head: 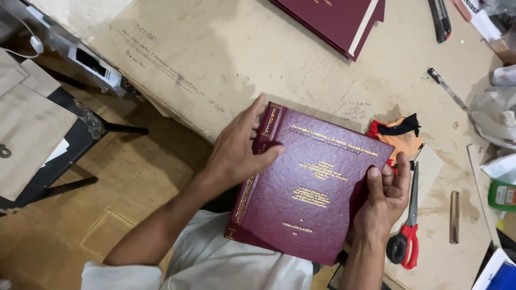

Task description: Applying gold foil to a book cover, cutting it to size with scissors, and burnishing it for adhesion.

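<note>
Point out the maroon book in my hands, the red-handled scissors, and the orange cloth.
maroon book (309, 188), head view, middle of the front cover.
red-handled scissors (409, 239), head view, red handle loop.
orange cloth (404, 140), head view, orange fold beside the book.

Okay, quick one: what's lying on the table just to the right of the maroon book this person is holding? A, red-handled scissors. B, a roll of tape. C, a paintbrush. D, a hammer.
A: the red-handled scissors lie on the table just beyond the right hand, which grips the right edge of the maroon book.
</note>
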